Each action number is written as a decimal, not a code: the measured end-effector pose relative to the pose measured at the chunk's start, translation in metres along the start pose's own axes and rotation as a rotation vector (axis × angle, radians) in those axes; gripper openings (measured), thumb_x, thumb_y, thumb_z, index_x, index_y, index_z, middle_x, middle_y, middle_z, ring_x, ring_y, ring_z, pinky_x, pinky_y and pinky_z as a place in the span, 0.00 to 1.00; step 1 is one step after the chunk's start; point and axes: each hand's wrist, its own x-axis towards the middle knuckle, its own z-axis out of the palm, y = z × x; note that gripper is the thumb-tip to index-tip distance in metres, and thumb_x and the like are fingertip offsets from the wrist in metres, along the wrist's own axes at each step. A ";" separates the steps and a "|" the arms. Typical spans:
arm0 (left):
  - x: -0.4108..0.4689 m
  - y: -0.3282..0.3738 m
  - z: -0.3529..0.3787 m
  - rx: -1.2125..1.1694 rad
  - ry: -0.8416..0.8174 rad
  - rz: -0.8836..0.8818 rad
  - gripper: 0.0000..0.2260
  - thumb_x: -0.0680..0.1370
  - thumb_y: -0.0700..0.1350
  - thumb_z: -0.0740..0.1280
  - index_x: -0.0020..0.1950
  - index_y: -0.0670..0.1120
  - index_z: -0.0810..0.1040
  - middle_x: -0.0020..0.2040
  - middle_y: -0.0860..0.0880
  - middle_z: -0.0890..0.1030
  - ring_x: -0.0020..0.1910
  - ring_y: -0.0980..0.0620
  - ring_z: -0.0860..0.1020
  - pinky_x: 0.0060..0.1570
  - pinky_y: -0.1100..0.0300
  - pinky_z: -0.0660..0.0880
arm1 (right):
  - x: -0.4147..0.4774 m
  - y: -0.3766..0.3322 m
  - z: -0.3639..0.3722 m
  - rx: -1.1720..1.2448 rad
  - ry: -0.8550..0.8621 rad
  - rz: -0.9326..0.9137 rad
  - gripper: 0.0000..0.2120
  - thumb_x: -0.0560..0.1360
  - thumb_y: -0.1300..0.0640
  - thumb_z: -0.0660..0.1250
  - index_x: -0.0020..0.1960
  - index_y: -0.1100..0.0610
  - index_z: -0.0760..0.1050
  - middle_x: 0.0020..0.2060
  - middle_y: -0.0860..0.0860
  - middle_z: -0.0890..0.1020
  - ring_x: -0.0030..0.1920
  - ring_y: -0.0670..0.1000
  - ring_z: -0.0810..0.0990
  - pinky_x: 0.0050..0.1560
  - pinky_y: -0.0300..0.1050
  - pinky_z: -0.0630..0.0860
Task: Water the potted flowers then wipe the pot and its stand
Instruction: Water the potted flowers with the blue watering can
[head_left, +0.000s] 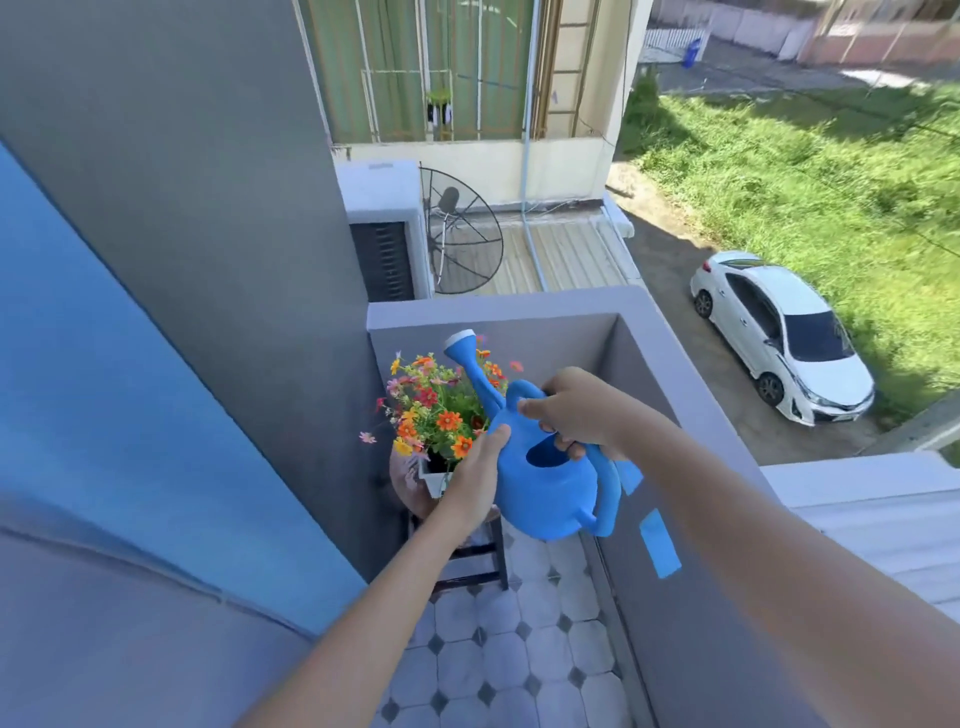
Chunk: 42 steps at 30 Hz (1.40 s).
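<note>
A blue watering can (545, 488) hangs in the air over the balcony corner, its spout with a white rose pointing up and away above the flowers (436, 410). My right hand (576, 410) grips the can's top handle. My left hand (475, 478) presses against the can's left side. The orange, red and yellow flowers stand in a white pot (434, 475), mostly hidden behind my left hand. The pot rests on a round-topped dark stand (478, 561), of which only the legs and a bit of the top show.
A grey parapet wall (644, 374) encloses the corner on the far and right sides, with blue tape strips (660, 543) on it. A grey-and-blue wall stands on the left. The floor (519, 665) has pale octagonal tiles. Below lie a white car and grass.
</note>
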 end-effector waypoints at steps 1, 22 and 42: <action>-0.003 0.001 -0.004 -0.017 -0.005 -0.014 0.16 0.84 0.53 0.52 0.62 0.51 0.75 0.53 0.49 0.83 0.42 0.60 0.82 0.35 0.65 0.77 | 0.002 -0.007 0.003 -0.038 -0.012 0.005 0.11 0.82 0.56 0.64 0.49 0.64 0.73 0.33 0.56 0.72 0.24 0.51 0.67 0.24 0.42 0.65; -0.023 0.037 -0.021 -0.104 -0.046 -0.110 0.13 0.84 0.56 0.48 0.59 0.61 0.72 0.54 0.60 0.78 0.57 0.58 0.76 0.63 0.47 0.72 | 0.013 -0.083 0.011 -0.363 -0.076 0.031 0.11 0.82 0.59 0.64 0.43 0.63 0.69 0.32 0.57 0.68 0.26 0.52 0.64 0.23 0.39 0.61; -0.015 0.048 -0.019 0.011 -0.079 -0.105 0.17 0.84 0.58 0.46 0.66 0.57 0.68 0.53 0.61 0.76 0.52 0.64 0.73 0.55 0.53 0.69 | 0.019 -0.084 -0.006 -0.379 -0.067 -0.012 0.13 0.81 0.57 0.66 0.40 0.62 0.69 0.32 0.57 0.70 0.24 0.52 0.64 0.24 0.40 0.61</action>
